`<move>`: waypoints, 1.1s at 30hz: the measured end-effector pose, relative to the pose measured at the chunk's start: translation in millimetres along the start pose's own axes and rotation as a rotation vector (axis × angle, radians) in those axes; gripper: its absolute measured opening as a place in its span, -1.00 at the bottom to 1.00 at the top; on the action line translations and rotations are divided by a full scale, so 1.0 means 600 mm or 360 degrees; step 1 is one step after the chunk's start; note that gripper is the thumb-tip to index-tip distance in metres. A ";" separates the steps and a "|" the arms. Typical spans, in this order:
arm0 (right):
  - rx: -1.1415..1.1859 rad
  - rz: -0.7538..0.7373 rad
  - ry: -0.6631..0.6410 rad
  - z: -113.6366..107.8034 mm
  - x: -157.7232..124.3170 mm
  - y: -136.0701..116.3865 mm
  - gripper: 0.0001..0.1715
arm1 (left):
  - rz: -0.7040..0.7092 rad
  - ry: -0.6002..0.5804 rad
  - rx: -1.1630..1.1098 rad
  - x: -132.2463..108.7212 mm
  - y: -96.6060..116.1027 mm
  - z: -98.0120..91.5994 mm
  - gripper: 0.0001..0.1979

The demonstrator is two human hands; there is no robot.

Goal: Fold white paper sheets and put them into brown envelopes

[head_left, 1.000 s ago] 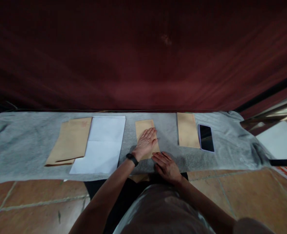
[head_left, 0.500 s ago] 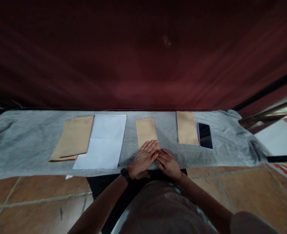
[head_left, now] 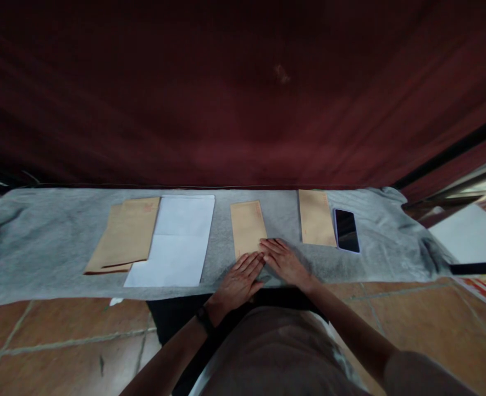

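A brown paper envelope [head_left: 248, 223] lies on the grey cloth in front of me, its near end under my hands. My left hand [head_left: 238, 283], with a dark band on the wrist, rests flat across the near left part of it, fingers stretched out. Beside it my right hand [head_left: 283, 261] lies flat on the envelope's near right corner, fingertips on the paper. The fingertips of both hands almost meet. Neither hand grips anything that I can see.
To the left, several brown envelopes [head_left: 133, 231] overlap white paper sheets [head_left: 181, 242]. On the right lie another brown envelope [head_left: 316, 217] and a phone [head_left: 346, 231] with a purple edge. The grey cloth [head_left: 53, 236] covers a narrow surface before a dark red panel [head_left: 235, 110].
My right hand has moved forward onto the envelope's right edge. My left hand has slid back toward me, uncovering more of the envelope.
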State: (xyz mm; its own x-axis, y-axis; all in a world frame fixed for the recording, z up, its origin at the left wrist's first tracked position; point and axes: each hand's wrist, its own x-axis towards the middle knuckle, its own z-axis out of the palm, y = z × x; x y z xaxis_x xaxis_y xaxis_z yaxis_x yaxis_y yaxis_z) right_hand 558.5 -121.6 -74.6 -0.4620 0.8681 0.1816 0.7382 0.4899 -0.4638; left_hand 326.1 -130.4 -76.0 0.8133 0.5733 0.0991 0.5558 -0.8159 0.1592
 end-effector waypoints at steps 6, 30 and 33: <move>-0.0261 0.0065 -0.0030 0.006 0.076 0.050 -0.45 | -0.0009 0.0053 -0.0061 0.003 0.000 0.003 -0.44; -0.0359 -0.0054 -0.0132 0.011 0.089 0.035 -0.42 | -0.0108 0.0037 0.0427 0.006 -0.009 -0.012 -0.65; -0.0367 -0.0046 -0.0166 0.009 0.098 0.042 -0.43 | -0.0119 0.0015 0.0429 0.004 -0.012 -0.012 -0.64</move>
State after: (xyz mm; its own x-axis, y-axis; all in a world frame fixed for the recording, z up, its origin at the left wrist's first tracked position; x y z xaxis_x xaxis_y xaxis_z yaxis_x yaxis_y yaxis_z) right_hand 547.4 -58.7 -80.7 -0.5241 0.8462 0.0963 0.8109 0.5303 -0.2473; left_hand 322.5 -122.5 -70.1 0.7675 0.6323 0.1059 0.6409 -0.7610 -0.1005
